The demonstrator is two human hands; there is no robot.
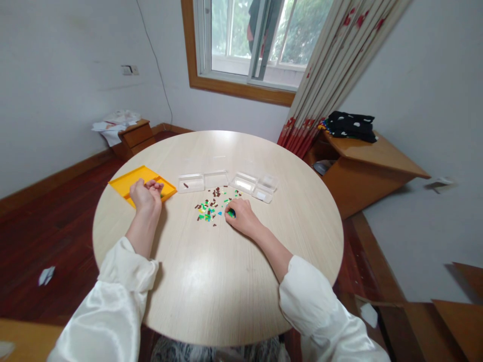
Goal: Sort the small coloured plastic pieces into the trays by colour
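Observation:
Small brown, green, yellow and blue pieces (207, 211) lie scattered in the middle of the round table (211, 281). At their right edge, my right hand (241, 216) rests on the table with curled fingers over some green and blue pieces; whether it grips one is hidden. My left hand (146, 195) is over the yellow case (126, 183) at the left, palm turned up and fingers curled in; what it holds, if anything, is too small to make out. A green bit shows in the case beside its fingers.
Behind the pieces stand open clear plastic boxes, one pair at centre (191, 183) with a brown piece inside, another (244, 183) to the right. A wooden cabinet (372, 166) with black cloth (350, 124) stands beyond the table's right edge.

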